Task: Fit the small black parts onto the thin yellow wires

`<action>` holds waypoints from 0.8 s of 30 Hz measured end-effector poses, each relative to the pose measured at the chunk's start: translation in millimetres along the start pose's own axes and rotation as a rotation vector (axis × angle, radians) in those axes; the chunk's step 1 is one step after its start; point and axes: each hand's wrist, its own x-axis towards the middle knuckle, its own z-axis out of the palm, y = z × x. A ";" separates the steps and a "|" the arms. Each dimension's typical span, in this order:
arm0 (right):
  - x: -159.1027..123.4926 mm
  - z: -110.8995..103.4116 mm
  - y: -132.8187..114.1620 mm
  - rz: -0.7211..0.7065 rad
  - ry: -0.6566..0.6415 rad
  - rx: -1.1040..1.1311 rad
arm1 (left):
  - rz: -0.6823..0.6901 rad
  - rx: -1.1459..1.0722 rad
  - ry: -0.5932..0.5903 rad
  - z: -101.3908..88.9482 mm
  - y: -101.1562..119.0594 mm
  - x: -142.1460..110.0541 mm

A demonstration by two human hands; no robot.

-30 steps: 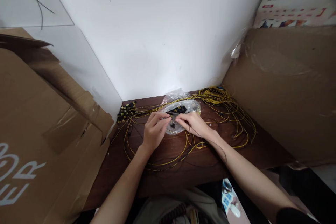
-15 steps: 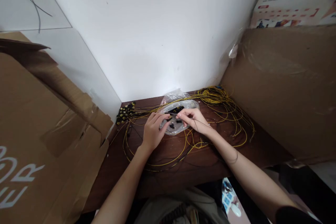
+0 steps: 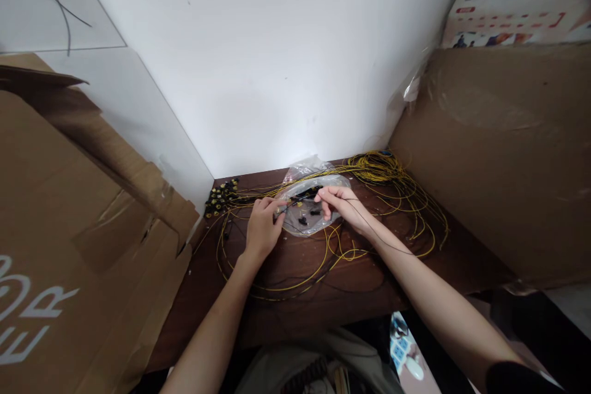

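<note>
On a dark wooden table (image 3: 295, 301) lies a clear plastic bag (image 3: 310, 197) with small black parts inside. My left hand (image 3: 261, 229) rests at the bag's left edge, fingertips pinched on a small connector end of a yellow wire. My right hand (image 3: 342, 207) lies over the bag's right side, fingers curled and pinching a thin black wire that trails back along my forearm. Thin yellow wires (image 3: 392, 188) loop across the table around and under both hands.
A cluster of black-and-yellow connectors (image 3: 221, 194) sits at the table's back left. Large cardboard boxes flank the table: one on the left (image 3: 78, 228), one on the right (image 3: 498, 160). A white wall stands right behind. A power strip (image 3: 402, 351) lies below the front edge.
Both hands have drawn slightly apart over the bag. My left hand slid left to the bag's edge; my right hand shifted right and back, and the thin black wire now stretches along my forearm.
</note>
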 end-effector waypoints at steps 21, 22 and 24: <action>1.3 0.0 5.0 0.012 -0.003 -0.055 | -0.039 -0.061 0.035 0.3 -4.1 -0.4; 1.3 0.1 4.9 0.011 -0.002 -0.055 | -0.035 -0.059 0.037 0.3 -4.4 -0.2; 1.2 0.0 4.8 0.007 -0.001 -0.055 | -0.038 -0.057 0.034 0.3 -4.5 0.0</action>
